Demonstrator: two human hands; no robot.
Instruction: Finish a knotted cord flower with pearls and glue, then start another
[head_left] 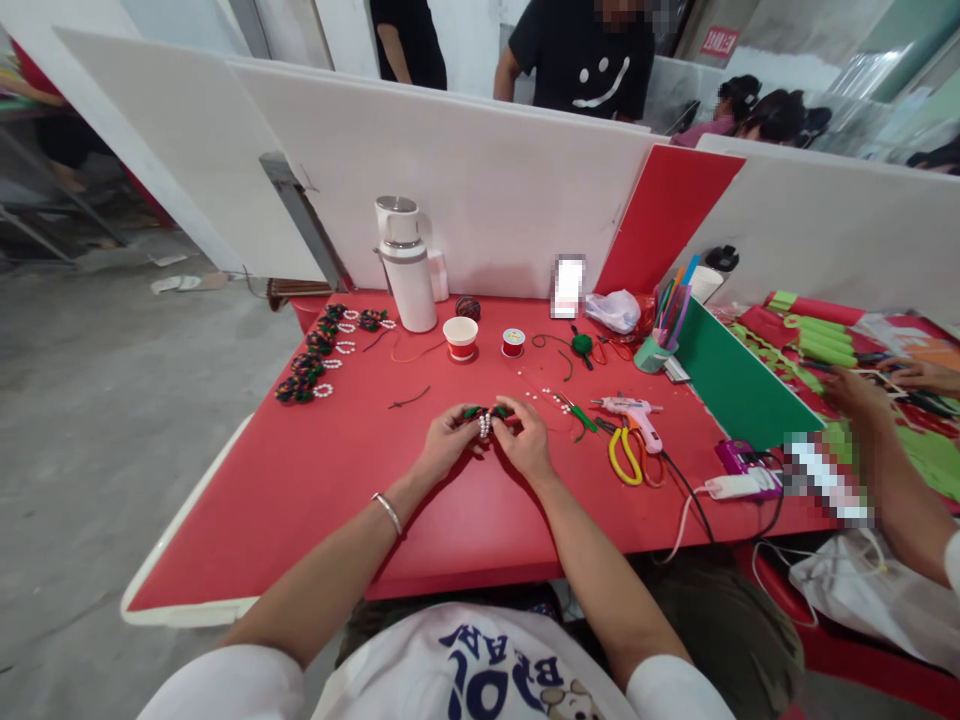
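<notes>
Between my two hands, just above the red tabletop, is a dark green braided cord ornament with a loop of white beads [485, 426]. My left hand [448, 438] pinches its left side, and my right hand [527, 440] grips its right side; the fingers partly hide it. At the left edge of the table lie several similar cord ornaments with white bead loops [306, 366]. Loose white beads [556, 397] are scattered to the right of my hands, by green-handled scissors or tweezers [581, 414] I cannot make out clearly.
Ahead stand a white thermos [409, 280], a paper cup [460, 340], a thread spool [513, 343] and a phone [568, 287]. On the right lie a pink glue gun [634, 416], yellow-handled pliers [624, 457] and a power strip [742, 486]. Beyond a green divider [750, 385] a co-worker's hands handle green material.
</notes>
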